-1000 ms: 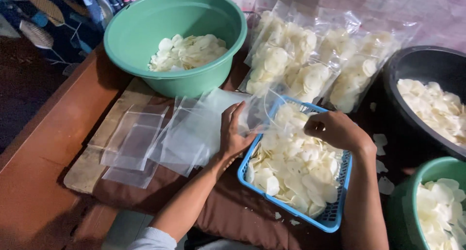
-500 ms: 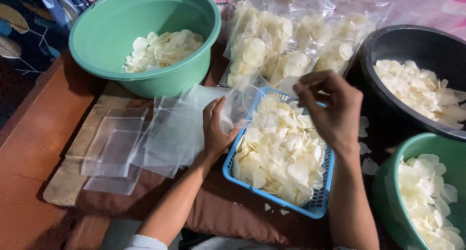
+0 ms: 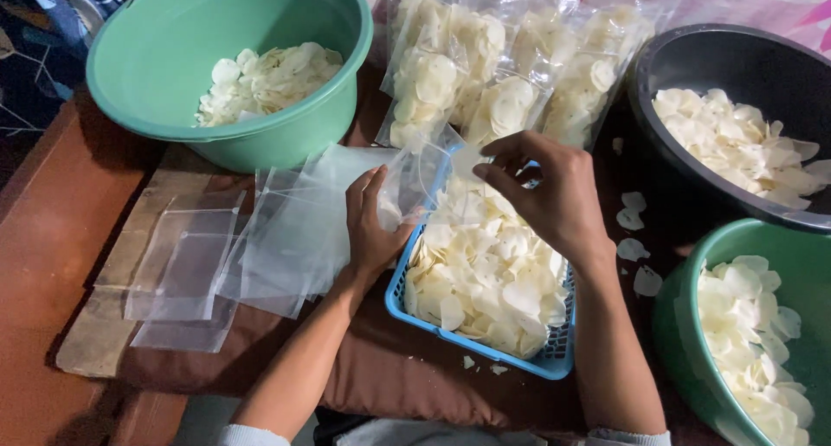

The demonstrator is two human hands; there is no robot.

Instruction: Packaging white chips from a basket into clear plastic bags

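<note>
My left hand [image 3: 370, 225] holds a clear plastic bag [image 3: 415, 182] open at the left rim of a blue plastic basket [image 3: 528, 359] heaped with pale white chips [image 3: 485, 273]. My right hand [image 3: 545, 195] hovers over the basket with fingers pinched on a few chips at the bag's mouth. A stack of empty clear bags [image 3: 286, 230] lies just left of my left hand.
A green basin [image 3: 156, 74] with chips stands at the back left. Several filled chip bags [image 3: 493, 65] lean at the back centre. A black basin [image 3: 736, 74] and another green basin [image 3: 692, 325] hold chips at the right. Loose chips [image 3: 636, 247] lie on the brown surface.
My right hand has lifted from the chip pile up to the bag's mouth. My left hand keeps the bag at the basket's rim.
</note>
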